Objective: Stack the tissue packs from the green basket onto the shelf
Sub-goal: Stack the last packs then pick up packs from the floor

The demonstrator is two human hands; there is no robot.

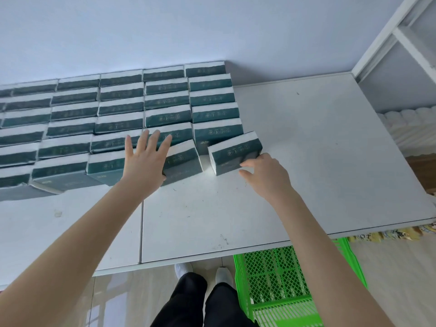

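The left hand (pixel 144 159) lies spread on a tilted pack (pixel 182 161) while the right hand (pixel 264 173) pinches a loose pack (pixel 233 151), probably light and squashy, best held by its short ends.

Bright, even daylight; soft shadows; wide-angle bending at edges.

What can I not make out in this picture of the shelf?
Head view:
- Print on the tissue packs: too small to read.
- Leftmost stacks: cut off by the left edge.
- Green basket: partly hidden by the shelf and right arm.
- Right hand: grip or touch on tilted pack unclear.
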